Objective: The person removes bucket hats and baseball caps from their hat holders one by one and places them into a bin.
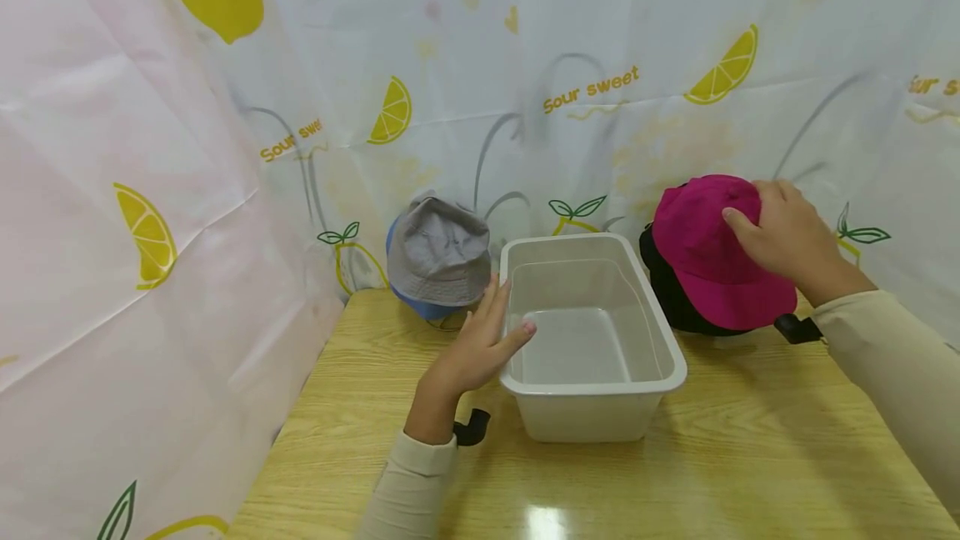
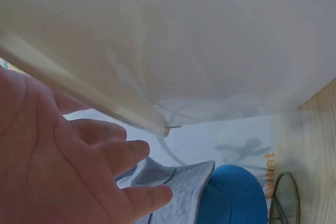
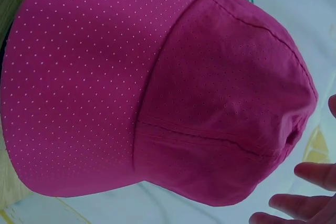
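A white plastic bin stands empty on the wooden table. My left hand rests with straight fingers against the bin's left rim; in the left wrist view the left hand lies beside the bin wall. At the back right a magenta cap sits on a black hat. My right hand is at the cap's crown, thumb lying on it. The right wrist view shows the cap with my straight fingers just off its edge.
A grey bucket hat sits on a blue hat at the back left, next to the bin; both hats show in the left wrist view. A lemon-print sheet closes off the back and left.
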A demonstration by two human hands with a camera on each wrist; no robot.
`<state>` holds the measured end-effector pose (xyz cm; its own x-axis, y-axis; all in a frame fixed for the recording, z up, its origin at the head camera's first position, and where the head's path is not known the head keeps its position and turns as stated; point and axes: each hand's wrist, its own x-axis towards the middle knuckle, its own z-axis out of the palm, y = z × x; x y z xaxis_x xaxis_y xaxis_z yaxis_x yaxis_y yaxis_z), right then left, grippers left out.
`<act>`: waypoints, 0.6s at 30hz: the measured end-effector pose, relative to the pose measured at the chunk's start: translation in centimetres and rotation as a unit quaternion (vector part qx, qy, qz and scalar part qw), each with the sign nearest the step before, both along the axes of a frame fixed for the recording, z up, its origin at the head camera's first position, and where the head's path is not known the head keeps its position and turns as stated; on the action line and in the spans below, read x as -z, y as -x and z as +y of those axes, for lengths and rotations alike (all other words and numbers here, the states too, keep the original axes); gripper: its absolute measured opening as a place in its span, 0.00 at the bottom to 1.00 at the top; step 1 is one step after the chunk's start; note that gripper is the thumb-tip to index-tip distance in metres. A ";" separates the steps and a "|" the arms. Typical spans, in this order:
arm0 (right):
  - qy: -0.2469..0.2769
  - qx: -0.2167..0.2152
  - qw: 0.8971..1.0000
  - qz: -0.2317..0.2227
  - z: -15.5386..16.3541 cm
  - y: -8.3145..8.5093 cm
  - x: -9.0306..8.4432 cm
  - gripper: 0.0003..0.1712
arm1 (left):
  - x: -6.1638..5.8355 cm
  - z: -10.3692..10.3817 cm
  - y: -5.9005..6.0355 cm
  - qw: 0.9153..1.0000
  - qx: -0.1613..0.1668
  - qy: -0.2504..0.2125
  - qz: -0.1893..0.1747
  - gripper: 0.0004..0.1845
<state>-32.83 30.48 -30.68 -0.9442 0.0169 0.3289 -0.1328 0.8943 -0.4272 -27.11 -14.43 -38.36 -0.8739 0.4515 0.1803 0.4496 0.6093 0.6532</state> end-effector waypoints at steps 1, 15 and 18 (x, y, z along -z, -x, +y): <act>0.001 -0.001 1.000 0.000 0.0 0.2 0.0 0.49 | 0.1 0.0 0.0 1.000 0.003 -0.002 -0.003 0.50; 0.033 0.012 0.999 0.018 0.5 2.5 0.6 0.43 | 0.6 0.6 -0.2 0.999 0.018 0.024 -0.029 0.47; 0.036 0.013 0.999 0.036 0.6 2.8 0.9 0.41 | 0.5 0.5 -0.3 0.999 0.018 0.023 -0.033 0.47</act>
